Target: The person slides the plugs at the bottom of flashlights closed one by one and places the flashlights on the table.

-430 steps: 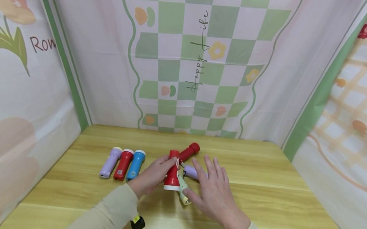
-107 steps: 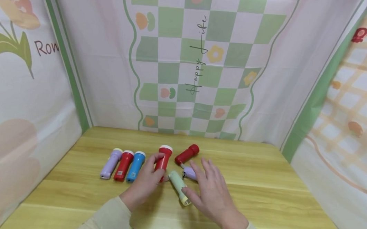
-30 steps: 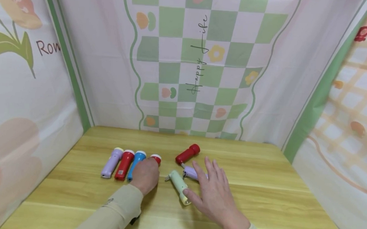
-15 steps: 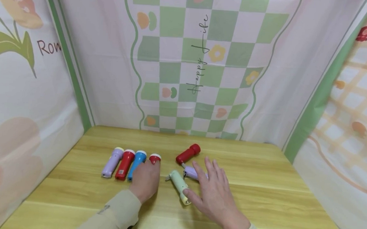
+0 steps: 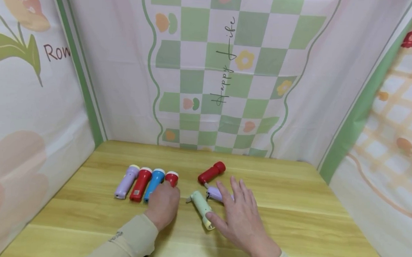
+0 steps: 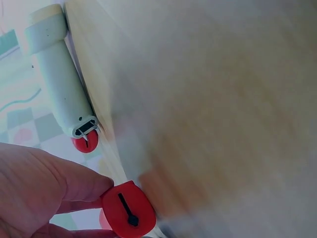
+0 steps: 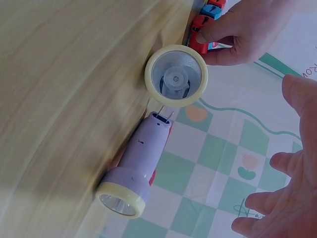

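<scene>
My left hand (image 5: 163, 204) pinches a red flashlight (image 5: 171, 177) with a white rim, at the right end of a row. The left wrist view shows its tail end (image 6: 130, 210) between thumb and fingers; my hand hides most of its body from the head view. Beside it lie a blue flashlight (image 5: 156, 180), another red flashlight (image 5: 141, 184) and a purple flashlight (image 5: 126, 182). My right hand (image 5: 243, 219), fingers spread, holds nothing. Its thumb overlaps a pale green flashlight (image 5: 200, 206) in the head view, and its fingers partly cover a second purple flashlight (image 5: 215, 193).
A dark red flashlight (image 5: 212, 172) lies behind the second purple one. Metal prongs stick out of the green flashlight's tail. The wooden table (image 5: 293, 195) is bounded by a checkered cloth (image 5: 194, 25) at the back and printed cloths at both sides.
Earlier my left hand held the red flashlight up near the green one; it then moved left to the row's end. Lately the flashlight shifted slightly toward the blue one. My right hand stays put.
</scene>
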`<state>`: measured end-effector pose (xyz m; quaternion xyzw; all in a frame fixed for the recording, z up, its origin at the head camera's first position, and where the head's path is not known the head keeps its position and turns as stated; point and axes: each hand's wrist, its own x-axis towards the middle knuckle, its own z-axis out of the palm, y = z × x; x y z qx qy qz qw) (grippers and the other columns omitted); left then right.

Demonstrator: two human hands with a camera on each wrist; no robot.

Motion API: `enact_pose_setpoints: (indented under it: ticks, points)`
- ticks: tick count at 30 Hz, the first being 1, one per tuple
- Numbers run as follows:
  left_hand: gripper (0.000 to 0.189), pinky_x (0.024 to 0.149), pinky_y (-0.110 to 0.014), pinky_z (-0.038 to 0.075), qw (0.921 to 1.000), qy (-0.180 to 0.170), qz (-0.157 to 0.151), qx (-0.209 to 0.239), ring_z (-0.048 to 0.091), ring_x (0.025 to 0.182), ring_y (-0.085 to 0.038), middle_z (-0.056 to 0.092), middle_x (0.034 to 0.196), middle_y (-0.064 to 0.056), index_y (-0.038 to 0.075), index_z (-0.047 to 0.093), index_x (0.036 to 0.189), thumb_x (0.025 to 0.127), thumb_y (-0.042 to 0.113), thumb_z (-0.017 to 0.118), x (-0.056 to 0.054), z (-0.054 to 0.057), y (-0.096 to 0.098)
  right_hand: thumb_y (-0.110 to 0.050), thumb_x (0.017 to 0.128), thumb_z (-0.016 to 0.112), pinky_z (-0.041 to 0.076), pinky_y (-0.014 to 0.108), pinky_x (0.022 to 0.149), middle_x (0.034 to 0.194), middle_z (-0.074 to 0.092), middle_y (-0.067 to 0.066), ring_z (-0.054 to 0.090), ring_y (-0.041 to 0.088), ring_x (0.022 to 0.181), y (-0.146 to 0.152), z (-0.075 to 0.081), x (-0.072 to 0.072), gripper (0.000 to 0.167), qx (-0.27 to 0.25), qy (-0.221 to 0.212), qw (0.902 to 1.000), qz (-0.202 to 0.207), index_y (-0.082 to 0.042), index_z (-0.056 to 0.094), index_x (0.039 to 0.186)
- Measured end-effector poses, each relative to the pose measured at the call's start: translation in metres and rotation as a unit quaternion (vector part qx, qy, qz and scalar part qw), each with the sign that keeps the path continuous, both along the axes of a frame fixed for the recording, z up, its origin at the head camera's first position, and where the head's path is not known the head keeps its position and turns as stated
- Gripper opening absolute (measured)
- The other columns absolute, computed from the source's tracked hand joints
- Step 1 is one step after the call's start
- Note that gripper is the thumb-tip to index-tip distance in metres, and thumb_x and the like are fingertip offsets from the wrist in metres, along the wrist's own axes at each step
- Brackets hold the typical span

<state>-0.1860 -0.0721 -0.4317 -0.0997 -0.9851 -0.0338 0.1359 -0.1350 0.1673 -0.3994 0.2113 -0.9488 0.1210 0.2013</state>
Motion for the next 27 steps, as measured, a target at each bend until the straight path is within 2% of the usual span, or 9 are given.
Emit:
enact_pose_setpoints:
  ticks: [11, 19, 27]
  points:
    - [0.015, 0.059, -0.044, 0.061, 0.9990, -0.041, 0.013, -0.015, 0.056, 0.072, -0.030, 0.058, 0.086, -0.018, 0.000, 0.071, 0.095, 0.093, 0.012, 0.078, -0.0034, 0.0010, -0.0005, -0.062, 0.093, 0.068, 0.028, 0.069, 0.119, 0.164, 0.032, 0.030, 0.030, 0.054, 0.150, 0.0008, 0.0011, 0.0004, 0.084, -0.003, 0.001, 1.0000, 0.002, -0.016, 0.043, 0.159]
    - [0.011, 0.057, -0.045, 0.060, 0.9995, -0.025, 0.016, -0.013, 0.058, 0.072, -0.032, 0.058, 0.085, -0.018, 0.000, 0.071, 0.091, 0.093, 0.009, 0.077, -0.0022, 0.0021, 0.0013, -0.062, 0.093, 0.068, 0.028, 0.070, 0.119, 0.164, 0.031, 0.031, 0.029, 0.054, 0.151, 0.0008, 0.0018, 0.0002, 0.084, -0.005, -0.005, 1.0000, 0.001, -0.016, 0.043, 0.159]
    - [0.011, 0.057, -0.046, 0.060, 0.9998, -0.019, 0.007, -0.003, 0.057, 0.073, -0.032, 0.059, 0.086, -0.019, 0.001, 0.070, 0.093, 0.093, 0.009, 0.077, -0.0017, 0.0019, -0.0001, -0.061, 0.093, 0.069, 0.027, 0.070, 0.119, 0.164, 0.031, 0.030, 0.028, 0.053, 0.151, 0.0014, 0.0016, -0.0001, 0.084, -0.006, -0.009, 0.9999, 0.000, -0.017, 0.043, 0.159]
